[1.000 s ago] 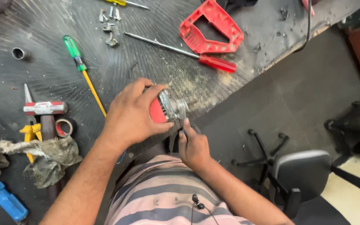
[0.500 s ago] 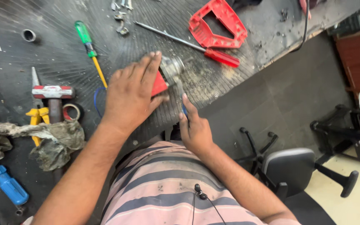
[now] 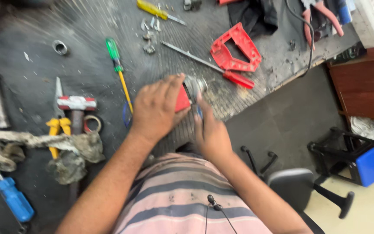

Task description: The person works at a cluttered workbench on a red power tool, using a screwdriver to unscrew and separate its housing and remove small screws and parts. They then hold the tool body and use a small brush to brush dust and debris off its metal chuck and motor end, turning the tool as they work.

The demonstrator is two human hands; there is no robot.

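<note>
My left hand (image 3: 156, 108) lies palm down over a red power tool (image 3: 182, 99) and grips its body near the bench's front edge. The tool's round metal head (image 3: 194, 85) sticks out past my fingers. Just to the right, my right hand (image 3: 211, 132) is closed on a thin blue-handled tool (image 3: 199, 112), whose tip points up at the metal head. Most of that thin tool is hidden in my fist. Both hands work on the dark rubber-matted workbench (image 3: 87, 52).
On the bench lie a red-handled screwdriver (image 3: 239, 79), a red plastic housing (image 3: 235, 48), a green-and-yellow screwdriver (image 3: 117, 65), a hammer (image 3: 76, 104), yellow pliers (image 3: 58, 128), a dirty rag (image 3: 66, 151) and a blue screwdriver (image 3: 14, 199). An office chair (image 3: 299, 186) stands lower right.
My left hand has slid further over the red tool and covers more of it. My right hand stays at the metal head. The view has shifted slightly.
</note>
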